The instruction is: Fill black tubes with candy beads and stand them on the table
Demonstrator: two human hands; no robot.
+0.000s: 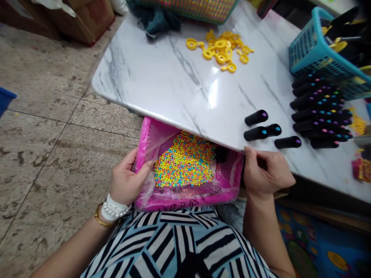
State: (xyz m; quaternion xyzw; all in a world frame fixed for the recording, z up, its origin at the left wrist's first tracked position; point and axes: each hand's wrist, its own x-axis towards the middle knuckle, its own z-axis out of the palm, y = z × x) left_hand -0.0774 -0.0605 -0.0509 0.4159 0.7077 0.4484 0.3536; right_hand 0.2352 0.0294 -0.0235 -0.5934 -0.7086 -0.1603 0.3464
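A pink basket [191, 200] lined with clear plastic sits against my body, its far side under the table edge. Small yellow, blue and pink beads [184, 162] lie inside it, with a dark item [221, 153] at their right. My left hand [129, 178] is closed on the basket's left rim, thumb over the plastic. At the right rim's far end, by the table edge, my right hand [265, 172] is closed, thumb against curled fingers; its exact grip is partly hidden. Several black tubes [256, 133] with coloured dots on their ends lie on the table beyond it.
Yellow ring-shaped plastic parts [222, 48] are heaped on the marbled table [162, 81]. Rows of black tubes [319, 110] lie beside a blue basket [307, 46] at right. Another filled basket [199, 9] and dark cloth [158, 21] are at the back. Cardboard boxes [84, 23] stand on the floor.
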